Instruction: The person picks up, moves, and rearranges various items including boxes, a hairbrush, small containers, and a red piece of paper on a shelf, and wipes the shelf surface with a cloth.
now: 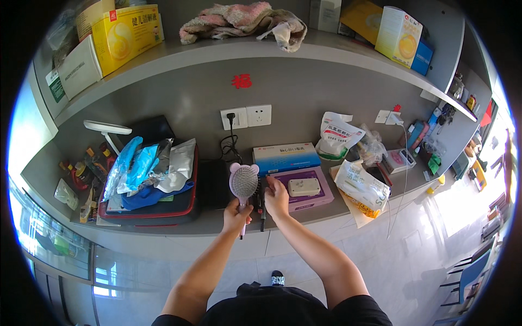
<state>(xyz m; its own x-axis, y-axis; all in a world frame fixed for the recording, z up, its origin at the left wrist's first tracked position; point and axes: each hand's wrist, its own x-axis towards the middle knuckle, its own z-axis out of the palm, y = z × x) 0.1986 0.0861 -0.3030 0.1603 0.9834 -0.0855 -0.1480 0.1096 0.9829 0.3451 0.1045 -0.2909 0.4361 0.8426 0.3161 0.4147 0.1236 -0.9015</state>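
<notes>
My left hand [236, 216] is wrapped round the handle of a pink hairbrush [244, 180]. The brush is held upright, its round grey bristle pad facing me and two small ear shapes on top. Just to its right, my right hand [277, 196] hovers over the counter with its fingers curled together; whatever they may hold is hidden or too small to name. A slim dark stick-like object [262, 209] lies between the two hands. Beside my right hand, a white rectangular device [304, 187] rests on a purple box [323, 194].
A blue-and-white box [286, 158] lies behind the purple one. At left stands a dark case [147, 217] piled with blue and silver packets. White packages [361, 185] sit at right, near a hanging white cable [403, 185]. Above runs a shelf [228, 52] with boxes and a towel.
</notes>
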